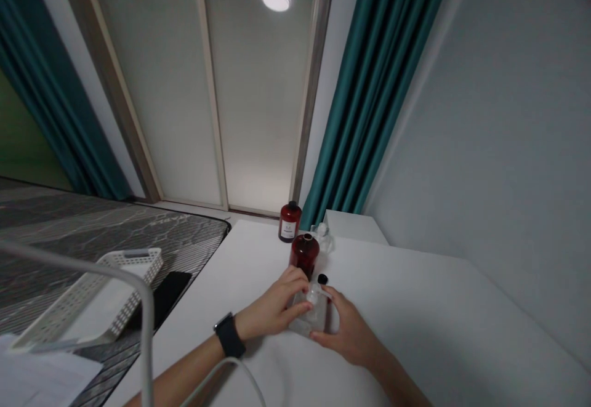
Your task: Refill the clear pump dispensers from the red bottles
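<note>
Low on the white table stands a clear bottle with a pump top, between my two hands. The fingers of my left hand close around its left side. From the right, my right hand grips it, thumb and fingers on its side and near the pump. Just behind is a dark red bottle, its neck uncovered. A small black cap is close by my right fingertips. Farther back, a labelled red bottle wears a black cap. Beside the uncapped bottle is another clear item, its details blurred.
A white box-like surface adjoins the table's far edge. To the left, a white perforated basket and a black flat object lie on grey striped fabric. A pale cable arches across the lower left.
</note>
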The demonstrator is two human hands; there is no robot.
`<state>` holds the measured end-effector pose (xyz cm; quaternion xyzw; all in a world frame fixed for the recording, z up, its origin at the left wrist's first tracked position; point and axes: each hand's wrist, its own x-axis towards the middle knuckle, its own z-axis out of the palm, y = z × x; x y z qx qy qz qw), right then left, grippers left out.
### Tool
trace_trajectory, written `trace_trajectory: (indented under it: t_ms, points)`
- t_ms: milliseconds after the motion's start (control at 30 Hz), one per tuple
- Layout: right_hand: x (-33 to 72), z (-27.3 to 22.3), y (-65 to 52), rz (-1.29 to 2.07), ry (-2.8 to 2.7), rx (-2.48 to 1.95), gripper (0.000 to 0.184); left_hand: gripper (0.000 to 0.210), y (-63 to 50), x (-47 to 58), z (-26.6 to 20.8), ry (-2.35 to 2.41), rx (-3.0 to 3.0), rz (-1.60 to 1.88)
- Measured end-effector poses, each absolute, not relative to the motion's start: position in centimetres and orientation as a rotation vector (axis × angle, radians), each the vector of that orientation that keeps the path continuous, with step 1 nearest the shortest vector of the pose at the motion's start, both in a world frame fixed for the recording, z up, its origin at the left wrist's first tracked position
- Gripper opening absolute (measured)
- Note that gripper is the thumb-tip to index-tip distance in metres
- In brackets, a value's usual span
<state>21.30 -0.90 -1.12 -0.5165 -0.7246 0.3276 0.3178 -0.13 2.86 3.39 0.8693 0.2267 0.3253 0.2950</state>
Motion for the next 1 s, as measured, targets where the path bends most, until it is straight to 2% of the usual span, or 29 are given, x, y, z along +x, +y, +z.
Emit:
trace_trajectory:
  t_ms: [467,667,833,1000]
  points:
    - [21.1,-1.2,-0.9,0.867,-1.898,-1.327,0.074,0.026,2.6,0.6,2.5,0.736,2.231,0.959]
    - [21.1,-0.7,-0.8,0.876,-1.894,-1.332,0.070,0.033,3.1,1.0,1.3,0.765,2.117,1.047]
    - [21.3,-0.4,-0.8,0.899,-1.888,-1.306,0.072,0.030,3.4,0.7,1.2,0.737,2.081,1.059]
    - [21.4,0.2,-0.8,0.936,-1.888,-1.295,0.071,0.033,3.5,0.4,1.7,0.654,2.108,0.965]
